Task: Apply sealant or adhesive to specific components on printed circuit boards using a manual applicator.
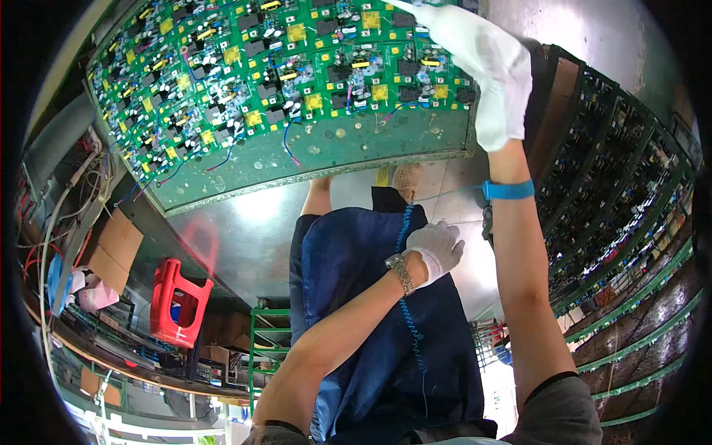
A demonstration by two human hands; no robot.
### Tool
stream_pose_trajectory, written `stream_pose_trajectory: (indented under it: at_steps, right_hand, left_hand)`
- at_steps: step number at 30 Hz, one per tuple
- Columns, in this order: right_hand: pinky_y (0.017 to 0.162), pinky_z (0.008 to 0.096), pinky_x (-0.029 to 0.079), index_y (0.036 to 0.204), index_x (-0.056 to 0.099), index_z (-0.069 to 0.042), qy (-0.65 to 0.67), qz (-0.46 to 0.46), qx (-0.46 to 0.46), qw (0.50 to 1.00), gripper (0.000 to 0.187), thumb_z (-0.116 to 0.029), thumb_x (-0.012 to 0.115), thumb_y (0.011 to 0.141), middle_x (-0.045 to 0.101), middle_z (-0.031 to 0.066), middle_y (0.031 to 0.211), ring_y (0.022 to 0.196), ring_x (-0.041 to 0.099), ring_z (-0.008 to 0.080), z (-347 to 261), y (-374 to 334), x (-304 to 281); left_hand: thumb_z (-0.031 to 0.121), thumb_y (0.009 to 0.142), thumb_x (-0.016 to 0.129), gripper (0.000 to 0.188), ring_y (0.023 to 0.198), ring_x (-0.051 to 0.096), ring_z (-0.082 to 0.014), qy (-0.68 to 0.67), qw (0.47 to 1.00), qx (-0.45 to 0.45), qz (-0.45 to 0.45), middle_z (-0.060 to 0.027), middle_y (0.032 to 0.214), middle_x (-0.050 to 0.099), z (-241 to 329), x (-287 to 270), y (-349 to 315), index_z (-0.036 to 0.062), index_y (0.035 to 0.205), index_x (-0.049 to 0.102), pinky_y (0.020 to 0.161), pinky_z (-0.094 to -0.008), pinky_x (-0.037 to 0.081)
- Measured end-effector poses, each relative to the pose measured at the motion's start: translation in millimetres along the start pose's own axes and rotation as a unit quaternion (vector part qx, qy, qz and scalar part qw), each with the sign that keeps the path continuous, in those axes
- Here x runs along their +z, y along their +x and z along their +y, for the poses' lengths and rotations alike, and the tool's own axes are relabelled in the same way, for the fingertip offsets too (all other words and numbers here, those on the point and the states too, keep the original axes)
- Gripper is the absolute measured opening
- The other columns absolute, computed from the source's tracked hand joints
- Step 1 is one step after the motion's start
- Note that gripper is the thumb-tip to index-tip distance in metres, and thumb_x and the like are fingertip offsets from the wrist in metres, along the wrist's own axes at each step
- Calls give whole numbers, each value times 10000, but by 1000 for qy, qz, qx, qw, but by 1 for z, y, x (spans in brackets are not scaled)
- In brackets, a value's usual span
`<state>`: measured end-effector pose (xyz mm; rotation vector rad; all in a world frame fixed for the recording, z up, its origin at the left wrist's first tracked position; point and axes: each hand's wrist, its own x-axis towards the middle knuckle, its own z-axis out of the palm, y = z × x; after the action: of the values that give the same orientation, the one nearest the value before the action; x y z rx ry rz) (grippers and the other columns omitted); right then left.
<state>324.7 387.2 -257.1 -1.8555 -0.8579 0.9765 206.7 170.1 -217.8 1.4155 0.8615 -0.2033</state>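
My right hand [486, 63], in a white glove, reaches over the upper right of the green circuit boards [297, 70]. A thin white tip runs left from it and is cut off by the top edge; whether it is a glove fingertip or a held thing I cannot tell. A blue wrist strap [509, 190] circles that wrist. My left hand [436, 251], also white-gloved, hangs above my dark blue apron [363, 326] with loosely bent, parted fingers and nothing visible in them. A metal watch [400, 274] is on its wrist. A blue coiled cord [411, 326] passes behind this hand.
The boards lie side by side on a green bench [319, 152], several loose wires hanging over its bare front strip. A red stool [179, 304] stands at the lower left, below a cardboard piece [116, 251]. Racks of dark boards [601, 156] fill the right side.
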Motion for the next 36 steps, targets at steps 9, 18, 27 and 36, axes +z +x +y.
stream_pose_trajectory:
  at_steps: [9, 18, 27, 36]
  right_hand:
    - [757, 397, 499, 1076, 556, -23, -319, 39, -423, 847, 397, -276, 723, 818, 589, 150, 936, 865, 591, 348, -29, 27, 66]
    - [717, 372, 484, 937, 687, -149, -376, -6, -462, 803, 151, -247, 676, 823, 602, 104, 896, 837, 586, 304, -54, 19, 66]
    - [713, 384, 486, 940, 684, -153, -60, -116, -459, 879, 150, -217, 680, 804, 602, 108, 907, 789, 588, 304, -49, 22, 79]
    - [669, 375, 491, 947, 680, -128, -324, -43, -441, 836, 207, -213, 723, 763, 607, 96, 888, 793, 585, 298, -50, 11, 83]
  left_hand:
    - [311, 953, 476, 289, 755, 643, -337, 4, 1000, 16, 1, -170, 842, 622, 0, -4, 0, 48, 926, 591, 697, -422, 519]
    - [300, 955, 478, 282, 756, 627, -318, 6, 1000, 24, 4, -152, 857, 616, 3, -10, -2, 38, 924, 579, 717, -404, 513]
    - [282, 953, 476, 255, 804, 619, -316, -8, 1000, 4, -13, -151, 871, 605, 4, -16, -2, 51, 934, 584, 738, -406, 511]
    - [301, 935, 499, 258, 736, 614, -329, 17, 997, 57, 43, -149, 833, 609, -9, 6, -1, 57, 931, 585, 704, -411, 505]
